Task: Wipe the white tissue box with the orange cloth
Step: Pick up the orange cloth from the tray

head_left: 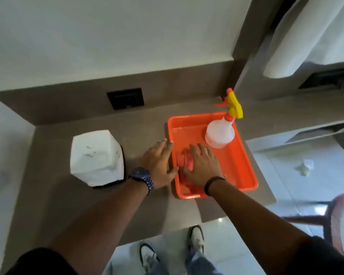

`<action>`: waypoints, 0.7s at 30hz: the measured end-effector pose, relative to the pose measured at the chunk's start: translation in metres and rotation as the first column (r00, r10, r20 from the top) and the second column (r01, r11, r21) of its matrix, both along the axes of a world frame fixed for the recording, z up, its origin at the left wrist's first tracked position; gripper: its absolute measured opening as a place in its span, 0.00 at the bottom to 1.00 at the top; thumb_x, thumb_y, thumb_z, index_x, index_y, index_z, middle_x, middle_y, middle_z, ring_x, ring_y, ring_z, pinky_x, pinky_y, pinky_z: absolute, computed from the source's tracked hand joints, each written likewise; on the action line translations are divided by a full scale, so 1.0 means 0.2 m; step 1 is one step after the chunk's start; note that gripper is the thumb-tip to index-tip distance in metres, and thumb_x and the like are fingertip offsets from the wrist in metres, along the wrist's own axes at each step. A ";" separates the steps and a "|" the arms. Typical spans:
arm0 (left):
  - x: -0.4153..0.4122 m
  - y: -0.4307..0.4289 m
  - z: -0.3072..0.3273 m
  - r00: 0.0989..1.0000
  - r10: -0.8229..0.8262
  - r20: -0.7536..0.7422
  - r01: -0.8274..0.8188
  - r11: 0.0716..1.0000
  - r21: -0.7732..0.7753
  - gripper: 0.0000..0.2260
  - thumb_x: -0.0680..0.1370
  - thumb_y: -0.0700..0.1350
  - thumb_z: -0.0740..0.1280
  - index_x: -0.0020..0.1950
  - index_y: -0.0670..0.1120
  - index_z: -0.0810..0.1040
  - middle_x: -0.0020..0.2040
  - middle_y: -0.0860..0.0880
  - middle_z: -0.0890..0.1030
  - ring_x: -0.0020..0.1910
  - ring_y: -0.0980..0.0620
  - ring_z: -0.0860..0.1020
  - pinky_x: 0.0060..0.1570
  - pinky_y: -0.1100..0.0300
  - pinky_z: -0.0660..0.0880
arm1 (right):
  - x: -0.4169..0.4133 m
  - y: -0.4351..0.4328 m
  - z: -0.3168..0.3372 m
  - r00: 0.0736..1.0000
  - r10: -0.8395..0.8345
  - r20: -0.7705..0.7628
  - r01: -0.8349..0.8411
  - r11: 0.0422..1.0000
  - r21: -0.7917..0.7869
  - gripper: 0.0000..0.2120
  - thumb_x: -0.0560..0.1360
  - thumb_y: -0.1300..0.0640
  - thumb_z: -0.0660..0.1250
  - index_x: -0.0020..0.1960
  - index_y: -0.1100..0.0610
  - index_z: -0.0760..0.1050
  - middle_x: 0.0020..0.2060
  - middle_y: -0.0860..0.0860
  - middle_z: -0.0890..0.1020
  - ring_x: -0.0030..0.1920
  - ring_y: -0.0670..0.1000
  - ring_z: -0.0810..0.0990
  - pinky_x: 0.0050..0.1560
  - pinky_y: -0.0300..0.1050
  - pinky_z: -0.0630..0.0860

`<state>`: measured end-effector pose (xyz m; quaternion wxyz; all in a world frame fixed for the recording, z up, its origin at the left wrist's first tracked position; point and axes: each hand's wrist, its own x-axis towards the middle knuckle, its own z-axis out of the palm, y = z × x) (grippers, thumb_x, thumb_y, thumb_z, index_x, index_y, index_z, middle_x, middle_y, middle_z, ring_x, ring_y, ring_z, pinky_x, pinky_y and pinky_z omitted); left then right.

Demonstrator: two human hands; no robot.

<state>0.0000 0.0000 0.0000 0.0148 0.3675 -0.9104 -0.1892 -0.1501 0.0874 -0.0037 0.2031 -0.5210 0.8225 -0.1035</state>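
Note:
The white tissue box (pixel 96 158) stands on the brown counter, left of centre, with small dark marks on its top. The orange cloth (pixel 184 162) lies bunched in the left part of an orange tray (pixel 244 165). My right hand (pixel 202 167) lies flat on the cloth with fingers spread, covering much of it. My left hand (pixel 159 164) rests open at the tray's left rim, fingers spread, its thumb touching the cloth's edge. About a hand's width separates the left hand from the box.
A clear spray bottle with a yellow and orange trigger (pixel 221 132) stands in the tray's far right corner. A black wall socket (pixel 125 98) sits behind the counter. A wooden chair (pixel 338 219) is at right. A crumpled tissue (pixel 305 167) lies on the floor.

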 end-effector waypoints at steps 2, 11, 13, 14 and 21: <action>-0.04 0.02 -0.10 1.000 0.019 -0.013 -0.019 0.999 0.034 0.36 0.74 0.57 0.61 0.76 0.43 0.52 0.78 0.39 0.54 0.77 0.42 0.54 0.74 0.44 0.56 | -0.01 0.02 -0.08 0.998 0.031 -0.048 -0.028 0.997 0.066 0.35 0.72 0.38 0.63 0.74 0.52 0.61 0.75 0.60 0.68 0.75 0.64 0.64 0.70 0.63 0.66; -0.08 0.07 -0.23 0.994 0.054 -0.096 -0.053 0.998 0.018 0.35 0.75 0.52 0.58 0.76 0.39 0.50 0.78 0.38 0.52 0.78 0.42 0.51 0.75 0.47 0.49 | -0.02 -0.04 -0.18 0.984 0.078 -0.161 -0.061 0.992 0.108 0.31 0.72 0.34 0.62 0.71 0.46 0.65 0.70 0.57 0.71 0.68 0.64 0.68 0.64 0.65 0.71; -0.08 0.07 -0.23 0.993 0.056 -0.104 -0.054 0.998 0.022 0.35 0.74 0.52 0.58 0.76 0.38 0.50 0.78 0.38 0.52 0.77 0.42 0.52 0.75 0.47 0.50 | -0.01 -0.06 -0.19 0.988 0.051 -0.149 -0.037 0.995 0.094 0.26 0.73 0.39 0.65 0.68 0.47 0.68 0.67 0.57 0.72 0.66 0.65 0.69 0.60 0.64 0.72; -0.08 0.07 -0.23 0.993 0.054 -0.104 -0.052 0.998 0.017 0.35 0.74 0.52 0.58 0.76 0.38 0.51 0.78 0.37 0.53 0.77 0.41 0.52 0.75 0.47 0.51 | -0.01 -0.07 -0.19 0.990 0.040 -0.136 -0.029 0.996 0.087 0.25 0.73 0.42 0.66 0.67 0.47 0.68 0.66 0.58 0.73 0.65 0.65 0.69 0.59 0.64 0.72; -0.01 -0.02 -0.12 1.000 0.027 -0.009 -0.027 1.000 -0.015 0.38 0.75 0.63 0.54 0.76 0.41 0.51 0.79 0.41 0.52 0.78 0.44 0.49 0.75 0.47 0.48 | -0.02 -0.18 -0.05 0.911 -0.284 0.299 0.339 0.929 -0.151 0.22 0.72 0.55 0.69 0.66 0.54 0.72 0.61 0.62 0.75 0.61 0.66 0.72 0.61 0.60 0.72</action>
